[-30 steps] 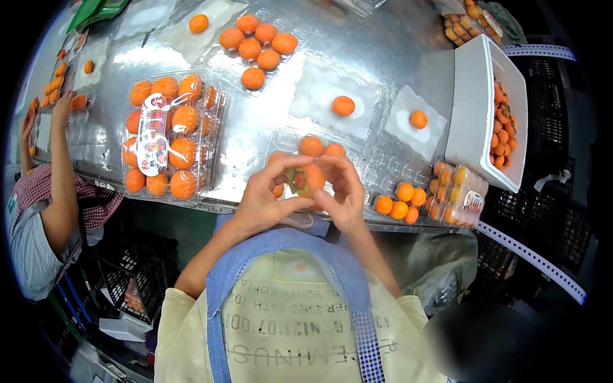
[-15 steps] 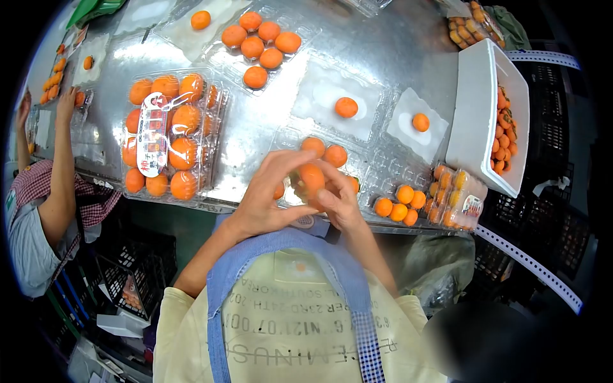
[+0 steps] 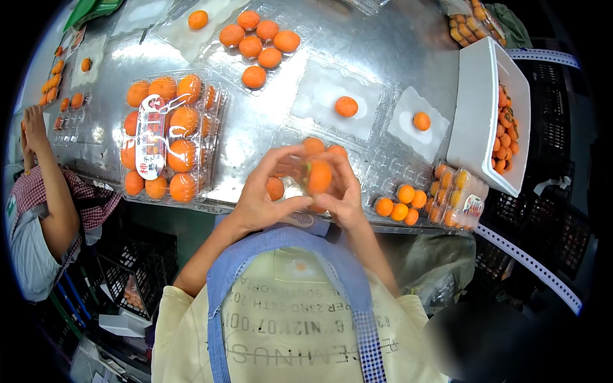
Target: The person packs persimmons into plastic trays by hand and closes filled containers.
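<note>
Between my left hand (image 3: 265,195) and my right hand (image 3: 345,191) is an orange fruit (image 3: 318,177) with a greenish leafy part on its left side. Curved fingers of both hands surround it near the table's front edge. Below and behind my hands lies a clear plastic tray holding several orange fruits, partly covered by my fingers. One of them (image 3: 275,188) shows beside my left palm. Just beyond, a single fruit (image 3: 346,106) rests on a white liner in another clear tray.
A closed, labelled fruit pack (image 3: 152,137) lies left; an open tray (image 3: 300,32) of fruit lies farther back. At right are small packs (image 3: 471,202) and a white foam box (image 3: 469,105) of fruit. A co-worker's arm (image 3: 57,185) reaches over the far-left table.
The fruit has turned between my hands, and its leafy side now faces left. My fingers have shifted slightly around it. At far left, the co-worker's hands have drawn together.
</note>
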A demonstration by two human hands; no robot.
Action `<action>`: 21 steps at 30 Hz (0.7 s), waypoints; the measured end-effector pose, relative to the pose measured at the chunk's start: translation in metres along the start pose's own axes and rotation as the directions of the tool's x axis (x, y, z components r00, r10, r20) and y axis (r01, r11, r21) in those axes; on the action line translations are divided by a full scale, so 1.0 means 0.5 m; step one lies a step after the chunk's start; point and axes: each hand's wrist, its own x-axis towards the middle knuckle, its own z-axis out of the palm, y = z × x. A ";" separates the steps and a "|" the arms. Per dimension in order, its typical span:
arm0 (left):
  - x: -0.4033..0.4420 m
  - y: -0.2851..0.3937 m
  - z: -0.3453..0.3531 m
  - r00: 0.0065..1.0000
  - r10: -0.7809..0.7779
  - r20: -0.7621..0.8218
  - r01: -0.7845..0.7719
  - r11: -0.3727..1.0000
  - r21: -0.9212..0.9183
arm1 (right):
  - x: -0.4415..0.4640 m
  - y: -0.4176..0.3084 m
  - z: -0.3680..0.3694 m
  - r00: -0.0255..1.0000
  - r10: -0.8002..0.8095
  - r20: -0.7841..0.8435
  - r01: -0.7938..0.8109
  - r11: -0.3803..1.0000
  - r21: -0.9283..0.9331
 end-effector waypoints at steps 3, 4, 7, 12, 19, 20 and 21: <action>0.000 0.005 0.002 0.996 -0.039 -0.076 0.032 0.995 -0.092 | -0.004 -0.006 0.000 0.996 0.078 -0.050 -0.062 0.963 0.261; 0.000 0.004 0.001 0.995 -0.054 -0.088 0.046 0.995 -0.091 | -0.005 -0.015 0.000 0.989 0.140 -0.054 -0.108 0.916 0.387; -0.004 -0.005 -0.004 0.989 -0.086 -0.124 0.076 0.994 -0.084 | 0.000 -0.016 -0.006 0.969 0.215 -0.122 -0.145 0.893 0.427; -0.005 -0.013 -0.002 0.980 -0.119 -0.157 0.099 0.987 -0.130 | 0.002 -0.012 -0.016 0.936 0.293 -0.197 -0.167 0.859 0.484; -0.014 -0.026 -0.006 0.966 -0.177 -0.190 0.154 0.979 -0.133 | -0.008 -0.049 -0.106 0.890 0.244 -0.386 -0.023 0.868 0.496; -0.014 -0.034 -0.010 0.963 -0.184 -0.196 0.157 0.976 -0.149 | -0.004 -0.085 -0.149 0.849 0.152 -0.506 0.106 0.890 0.445; -0.015 -0.036 -0.013 0.962 -0.182 -0.202 0.149 0.974 -0.169 | -0.002 -0.132 -0.193 0.790 0.070 -0.609 0.222 0.893 0.391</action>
